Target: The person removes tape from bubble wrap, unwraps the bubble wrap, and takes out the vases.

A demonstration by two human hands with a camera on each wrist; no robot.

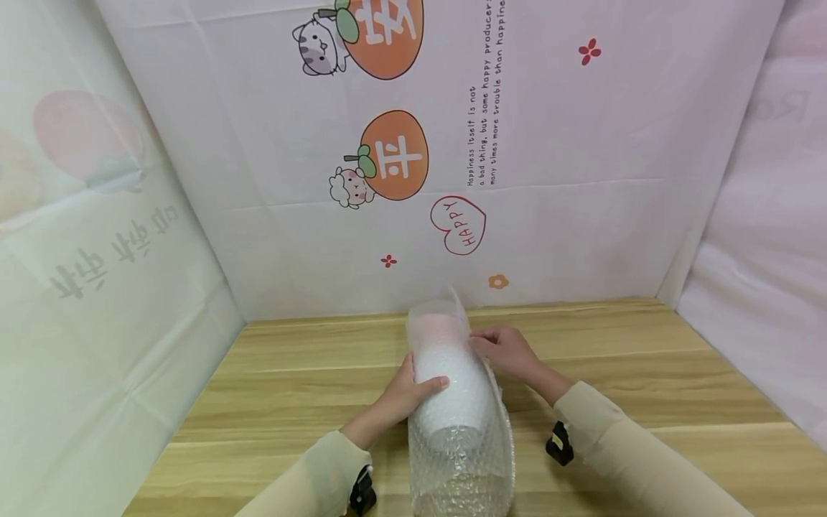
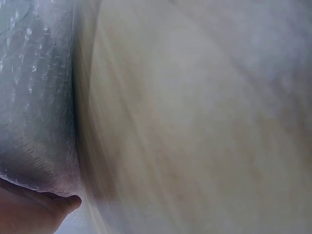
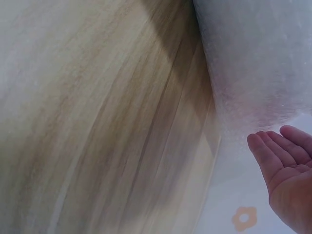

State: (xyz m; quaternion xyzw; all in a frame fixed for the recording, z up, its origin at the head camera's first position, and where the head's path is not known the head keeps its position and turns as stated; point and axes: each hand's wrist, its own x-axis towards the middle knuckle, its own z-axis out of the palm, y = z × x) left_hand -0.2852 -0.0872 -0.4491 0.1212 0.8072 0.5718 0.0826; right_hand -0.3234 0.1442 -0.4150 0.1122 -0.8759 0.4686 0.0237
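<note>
A white, rounded object shaped like a vase, pinkish toward its far end, lies inside clear bubble wrap (image 1: 461, 467) in the middle of the table. My left hand (image 1: 407, 391) grips the wrapped vase (image 1: 455, 380) from the left, thumb laid over its top. In the left wrist view, part of the left hand (image 2: 29, 209) shows at the wrap's edge. On the other side, my right hand (image 1: 507, 352) pinches the wrap's right edge near the pinkish end. The right wrist view shows the right hand's fingers (image 3: 273, 151) close together against the wrap (image 3: 263, 63).
The wooden table (image 1: 291, 402) runs back to a white printed cloth (image 1: 568, 237). More cloth hangs at the left (image 1: 116, 345) and right (image 1: 749, 273) sides. Loose wrap extends toward the table's near side and stands up above the far end.
</note>
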